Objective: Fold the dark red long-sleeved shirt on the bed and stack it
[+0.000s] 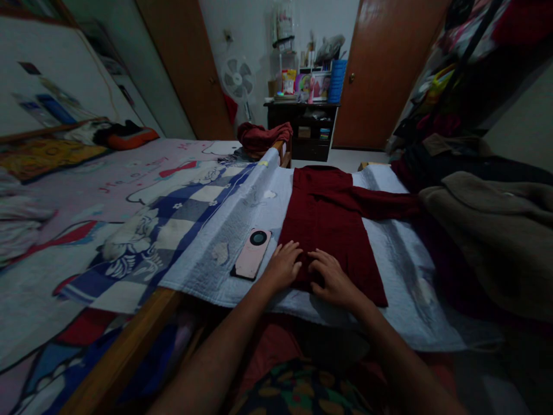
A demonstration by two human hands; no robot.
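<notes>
Red garment (332, 230), on white quilted cloth (248, 216), near centre | likely light, soft, creasing easily; best held by near corners | left hand (283, 266), right hand (332, 278): open, fingers curved, neither gripping

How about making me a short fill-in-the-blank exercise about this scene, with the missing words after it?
The left hand and the right hand touch a garment whose colour is ____. The phone lies on the pale quilted cloth, to the ____ of this garment. Its spread-out sleeve points to the ____. In the background, the fan is ____ in colour.

Missing words: red; left; right; white.
</notes>
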